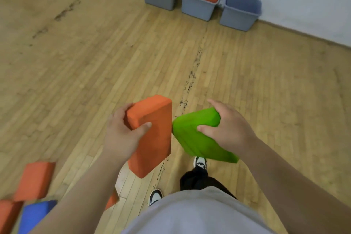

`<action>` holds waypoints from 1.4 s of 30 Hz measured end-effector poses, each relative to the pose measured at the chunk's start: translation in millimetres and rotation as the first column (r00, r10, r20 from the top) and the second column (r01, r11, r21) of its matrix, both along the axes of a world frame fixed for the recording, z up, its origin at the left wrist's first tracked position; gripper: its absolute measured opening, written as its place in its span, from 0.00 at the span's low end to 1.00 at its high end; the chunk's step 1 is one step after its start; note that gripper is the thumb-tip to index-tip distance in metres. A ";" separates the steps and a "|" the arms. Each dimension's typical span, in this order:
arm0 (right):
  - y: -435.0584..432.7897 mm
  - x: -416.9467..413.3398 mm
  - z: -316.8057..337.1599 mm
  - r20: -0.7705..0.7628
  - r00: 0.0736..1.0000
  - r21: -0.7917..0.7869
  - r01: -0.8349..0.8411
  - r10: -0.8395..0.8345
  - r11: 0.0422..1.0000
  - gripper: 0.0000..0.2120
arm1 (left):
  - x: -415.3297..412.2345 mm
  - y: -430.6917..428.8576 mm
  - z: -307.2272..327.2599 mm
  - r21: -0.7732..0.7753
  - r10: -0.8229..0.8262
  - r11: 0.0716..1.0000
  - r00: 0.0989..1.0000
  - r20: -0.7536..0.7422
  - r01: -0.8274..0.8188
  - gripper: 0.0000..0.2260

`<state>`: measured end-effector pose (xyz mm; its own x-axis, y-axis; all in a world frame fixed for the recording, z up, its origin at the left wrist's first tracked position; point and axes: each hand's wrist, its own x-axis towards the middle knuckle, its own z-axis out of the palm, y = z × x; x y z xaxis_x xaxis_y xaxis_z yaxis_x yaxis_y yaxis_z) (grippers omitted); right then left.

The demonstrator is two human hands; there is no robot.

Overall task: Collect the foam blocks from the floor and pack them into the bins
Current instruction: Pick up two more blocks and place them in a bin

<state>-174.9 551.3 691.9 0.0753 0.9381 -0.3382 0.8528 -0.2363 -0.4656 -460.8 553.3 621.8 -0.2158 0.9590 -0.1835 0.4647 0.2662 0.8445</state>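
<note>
Left grip: my left hand (121, 129) grasps an orange foam block (152, 138), held above the floor.
Right grip: my right hand (226, 129) grasps a green foam block (197, 142), blurred.
Floor: wooden floor (76, 62); orange blocks (34, 180) and a blue block (34, 216) lie at lower left.
Bins: three grey bins (197, 9) stand by the wall; the middle one contains orange and green blocks.
Writing: I can read none.

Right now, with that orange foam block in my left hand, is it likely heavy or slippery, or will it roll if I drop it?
Probably light: the left hand carries the orange block alone, by one end. Likely not slippery, since its surface looks matte and the grip holds with thumb on one face and fingers behind. It has flat faces, so it should settle rather than roll.
</note>
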 end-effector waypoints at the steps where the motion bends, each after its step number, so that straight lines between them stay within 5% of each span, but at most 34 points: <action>1: 20.2 0.6 -3.5 -0.009 1.000 -0.003 -0.010 0.010 1.000 0.43 | 0.4 16.4 -2.5 -0.013 0.017 1.000 1.000 0.004 -0.017 0.37; 10: 247.9 55.8 -31.5 -0.121 0.990 0.020 -0.066 0.068 0.998 0.45 | 52.1 216.6 -5.3 0.008 0.075 0.997 0.996 -0.051 -0.075 0.33; 22: 509.8 126.6 2.3 -0.080 0.997 0.102 0.000 0.008 0.995 0.44 | 117.2 483.1 40.1 0.104 0.062 0.993 0.992 -0.112 -0.051 0.32; 30: 674.5 71.7 -32.1 -0.081 0.992 0.064 0.101 -0.096 0.993 0.45 | 67.7 688.5 13.6 0.110 -0.098 0.989 0.995 -0.037 0.101 0.32; 42: 919.1 -32.9 2.2 -0.030 0.991 0.103 0.130 -0.128 0.986 0.39 | -43.5 955.7 45.7 0.129 -0.169 0.976 0.984 -0.054 0.174 0.33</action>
